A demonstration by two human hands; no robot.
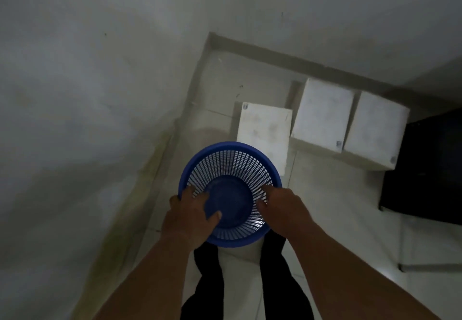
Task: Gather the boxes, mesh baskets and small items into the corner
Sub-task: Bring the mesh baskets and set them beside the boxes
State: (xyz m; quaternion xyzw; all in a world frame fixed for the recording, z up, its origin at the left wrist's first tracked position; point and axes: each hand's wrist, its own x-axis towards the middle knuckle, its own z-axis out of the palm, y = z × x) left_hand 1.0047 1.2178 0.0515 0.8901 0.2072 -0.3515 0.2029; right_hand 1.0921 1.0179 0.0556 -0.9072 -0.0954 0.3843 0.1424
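I'm looking down at a pale tiled floor [337, 207] meeting grey walls in a corner. Three white boxes sit on it: one flat [263, 132], two taller [322, 114] [376, 129] side by side along the far wall. A black object [425, 169] lies right.

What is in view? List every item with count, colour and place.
mesh basket: one, blue, held over the floor near the corner.
boxes: three, white, on the floor along the back wall.
dark object: one, black, on the floor at the right edge; cannot tell what it is.
floor: pale tiles.
walls: grey-white, meeting at the corner.
legs: two, in black trousers, below the basket.
hands: left hand and right hand, both gripping the basket's near rim.
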